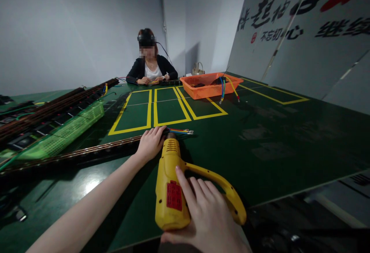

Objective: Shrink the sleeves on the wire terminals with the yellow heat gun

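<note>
A yellow heat gun [169, 177] with a red label rests in the grip of my right hand [206, 208], its nozzle pointing away from me. My thumb lies under the rear of its body, and the fingers lie along its side by the looped handle. My left hand [150, 144] is closed over the end of a long dark strip [106, 149] with copper-coloured edges. Past my left fingers, red, yellow and blue wires [180, 131] with metal lugs stick out to the right. The nozzle is right beside this end; whether it touches I cannot tell.
On the left, more long strips [58, 108] lie over a green mesh basket [72, 129]. An orange basket [202, 93] with wires hanging out stands at the back right. Yellow outlines [153, 108] mark the green table [277, 141]. Another person [152, 68] sits across it.
</note>
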### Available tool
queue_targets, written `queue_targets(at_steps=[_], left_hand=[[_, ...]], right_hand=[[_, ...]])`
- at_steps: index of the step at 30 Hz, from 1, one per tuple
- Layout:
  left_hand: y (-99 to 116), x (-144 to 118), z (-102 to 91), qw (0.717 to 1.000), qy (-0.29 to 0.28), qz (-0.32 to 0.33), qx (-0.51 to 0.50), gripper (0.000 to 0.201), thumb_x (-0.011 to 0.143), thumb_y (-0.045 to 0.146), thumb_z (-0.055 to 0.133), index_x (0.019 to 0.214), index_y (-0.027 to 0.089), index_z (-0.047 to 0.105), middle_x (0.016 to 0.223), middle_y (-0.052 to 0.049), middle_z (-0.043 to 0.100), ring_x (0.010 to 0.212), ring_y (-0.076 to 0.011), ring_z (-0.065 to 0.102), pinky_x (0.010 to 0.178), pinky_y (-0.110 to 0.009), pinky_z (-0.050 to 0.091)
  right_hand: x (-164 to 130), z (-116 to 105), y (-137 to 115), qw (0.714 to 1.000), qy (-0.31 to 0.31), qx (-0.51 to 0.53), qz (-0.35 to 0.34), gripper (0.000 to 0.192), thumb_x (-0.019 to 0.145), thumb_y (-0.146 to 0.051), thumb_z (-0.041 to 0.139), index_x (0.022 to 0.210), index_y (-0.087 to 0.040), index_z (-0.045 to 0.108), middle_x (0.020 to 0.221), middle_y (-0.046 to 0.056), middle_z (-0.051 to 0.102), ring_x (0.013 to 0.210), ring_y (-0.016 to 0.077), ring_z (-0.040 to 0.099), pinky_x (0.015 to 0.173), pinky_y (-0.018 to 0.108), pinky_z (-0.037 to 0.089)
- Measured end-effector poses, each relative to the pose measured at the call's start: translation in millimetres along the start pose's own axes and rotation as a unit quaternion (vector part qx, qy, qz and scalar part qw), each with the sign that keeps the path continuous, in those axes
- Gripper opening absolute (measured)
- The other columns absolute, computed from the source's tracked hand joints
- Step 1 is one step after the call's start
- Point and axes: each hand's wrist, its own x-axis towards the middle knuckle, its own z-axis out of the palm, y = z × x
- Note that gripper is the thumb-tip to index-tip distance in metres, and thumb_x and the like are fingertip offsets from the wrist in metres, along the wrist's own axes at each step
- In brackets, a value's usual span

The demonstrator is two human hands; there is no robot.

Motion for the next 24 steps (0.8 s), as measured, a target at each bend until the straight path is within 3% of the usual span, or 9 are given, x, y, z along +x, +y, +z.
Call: queue_targets(at_steps=[6,13,24], left_hand=[[-2,0,3.8,1.0,0.008,0.003,0.009,0.04,0.094,0.032,0.033,0.131,0.02,0.042,0.12,-0.007,0.057,0.107,-0.0217,0.056,0.09,-0.036,0.043],[-3,0,3.1,1.0,0.014,0.01,0.0,0.037,0.095,0.032,0.033,0.128,0.02,0.044,0.116,-0.008,0.058,0.104,-0.0204,0.057,0.086,-0.034,0.043],[6,-2,1.8,0.999,0.04,0.029,0.006,0.036,0.093,0.032,0.04,0.126,0.019,0.045,0.117,-0.008,0.058,0.11,-0.0231,0.049,0.093,-0.037,0.037]], right_hand=[[-9,-6,22,1.0,-0.008,-0.029,-0.005,0.126,0.053,-0.095,0.035,0.144,-0.009,0.024,0.098,0.007,0.063,0.084,0.0192,0.059,0.079,0.033,0.043],[-20,-16,42,0.997,0.004,-0.083,-0.005,0.122,0.057,-0.093,0.036,0.144,-0.008,0.024,0.097,0.006,0.064,0.084,0.0172,0.06,0.077,0.03,0.043],[-21,-18,42,0.989,0.022,-0.148,-0.023,0.119,0.061,-0.092,0.032,0.14,-0.004,0.031,0.104,0.008,0.065,0.088,0.0177,0.061,0.081,0.03,0.043]])
